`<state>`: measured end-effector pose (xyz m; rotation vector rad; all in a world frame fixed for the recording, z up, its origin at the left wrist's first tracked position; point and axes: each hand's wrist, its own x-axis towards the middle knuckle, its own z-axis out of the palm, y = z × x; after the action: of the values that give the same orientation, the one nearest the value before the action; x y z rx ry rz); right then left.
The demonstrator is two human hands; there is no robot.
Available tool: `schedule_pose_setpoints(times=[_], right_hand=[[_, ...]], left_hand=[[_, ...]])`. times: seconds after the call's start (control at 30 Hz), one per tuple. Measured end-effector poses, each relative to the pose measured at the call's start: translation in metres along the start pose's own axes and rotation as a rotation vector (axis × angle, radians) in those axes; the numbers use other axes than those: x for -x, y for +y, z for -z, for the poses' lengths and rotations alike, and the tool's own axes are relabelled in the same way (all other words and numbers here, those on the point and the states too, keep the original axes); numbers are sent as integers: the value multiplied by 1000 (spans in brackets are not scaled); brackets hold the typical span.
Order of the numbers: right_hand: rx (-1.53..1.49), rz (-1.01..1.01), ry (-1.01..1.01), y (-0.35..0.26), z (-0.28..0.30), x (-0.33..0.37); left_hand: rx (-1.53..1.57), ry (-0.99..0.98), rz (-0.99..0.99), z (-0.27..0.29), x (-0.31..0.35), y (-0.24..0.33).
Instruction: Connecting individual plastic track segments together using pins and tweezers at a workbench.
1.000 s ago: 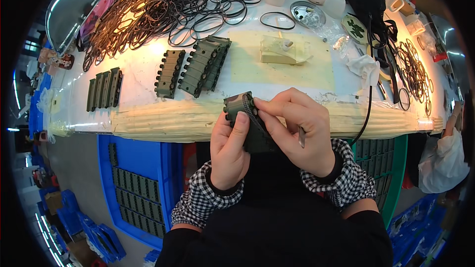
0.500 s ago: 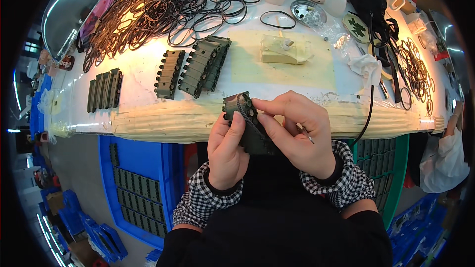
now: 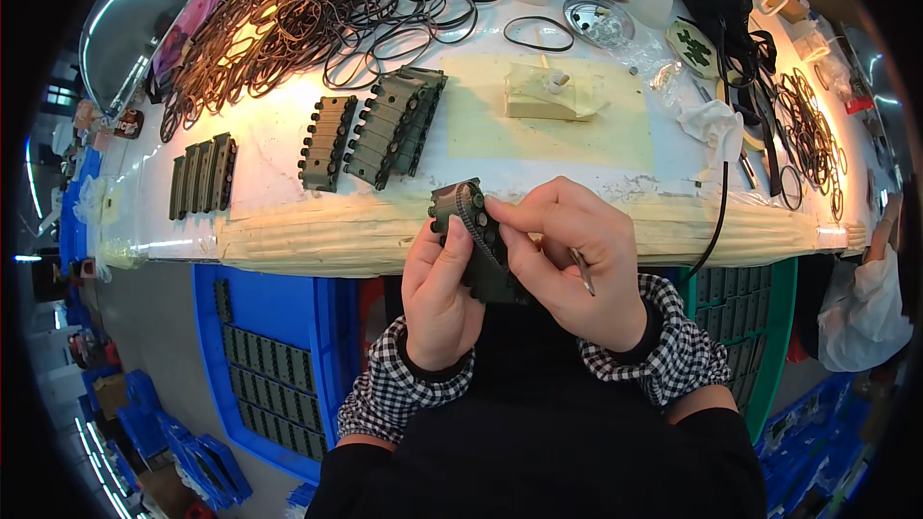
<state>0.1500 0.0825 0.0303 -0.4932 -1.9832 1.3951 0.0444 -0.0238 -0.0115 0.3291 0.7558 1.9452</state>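
Note:
In front of the bench edge, my left hand [image 3: 437,298] grips a dark green model tank hull [image 3: 495,281] with small wheels along its side, the thumb on top. A ridged dark track band [image 3: 469,215] runs along the wheeled side of the hull. My right hand [image 3: 577,264] is closed, its thumb and index fingertips at the band and wheels. Tucked between its fingers is a thin metal tool [image 3: 584,274], mostly covered, its kind unclear. Beyond my hands, more green hulls [image 3: 399,130] stand in groups on the bench, at centre-left and further left.
A big tangle of dark rubber bands [image 3: 308,24] covers the bench's back left; another pile [image 3: 808,135] lies right. A taped block [image 3: 548,96], a metal dish [image 3: 598,21] and squeeze bottles [image 3: 654,2] stand behind. Below hang a blue tray [image 3: 279,303] and a green tray [image 3: 784,327], both holding hulls.
My right fingertips have shifted slightly left along the track band. The metal tool in that hand has swung to a steeper angle. The hull stays in my left hand.

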Motion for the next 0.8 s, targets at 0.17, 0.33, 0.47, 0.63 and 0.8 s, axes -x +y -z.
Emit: schedule_pose_setpoints(times=[0.17, 0.33, 0.47, 0.63, 0.8], right_hand=[[0, 8, 2, 1, 1, -1], [178, 140, 14, 3, -2, 3], [175, 154, -15, 0, 2, 4], [183, 133, -27, -2, 7, -1], [181, 204, 67, -9, 8, -5]], left_hand=[[-2, -7, -7, 1, -1, -1], [-13, -39, -17, 0, 0, 0], [11, -80, 37, 5, 0, 5], [69, -115, 132, -4, -4, 17], [-281, -177, -79, 2, -6, 22]])
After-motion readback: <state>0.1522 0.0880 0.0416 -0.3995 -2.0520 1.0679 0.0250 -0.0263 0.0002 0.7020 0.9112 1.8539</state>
